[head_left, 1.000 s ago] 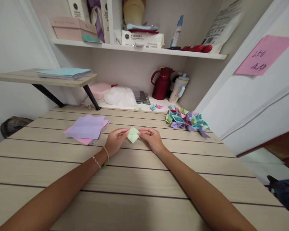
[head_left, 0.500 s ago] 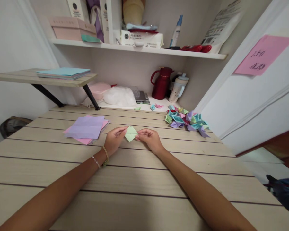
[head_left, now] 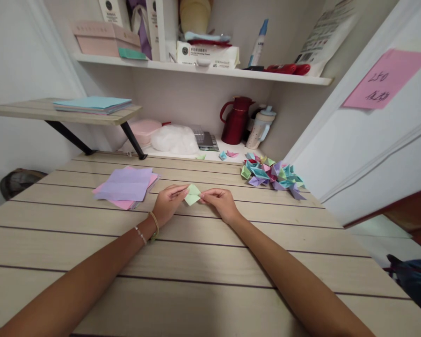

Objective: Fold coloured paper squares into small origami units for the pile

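Observation:
A small light green folded paper (head_left: 192, 194), diamond-shaped with a crease across its middle, is held just above the wooden table (head_left: 196, 262). My left hand (head_left: 170, 202) pinches its left corner between thumb and fingers. At the opposite corner, my right hand (head_left: 221, 202) grips the paper with thumb and fingertips. To the left of my left hand lies a stack of square paper (head_left: 126, 185), purple on top with pink beneath. Beyond my right hand sits a pile of folded paper pieces (head_left: 272, 173) in teal, purple, green and pink.
A raised wooden shelf (head_left: 91, 117) on black legs holds blue paper (head_left: 93, 104) at left. Along the back stand a white plastic bag (head_left: 175, 139), a red jug (head_left: 235, 121) and a tumbler (head_left: 260, 128). A small blue folded piece (head_left: 222, 155) lies near them.
Both hands stay on the green paper, which has shifted slightly right and tilted a little. The left thumb lies further over its left corner. The other things have stayed put.

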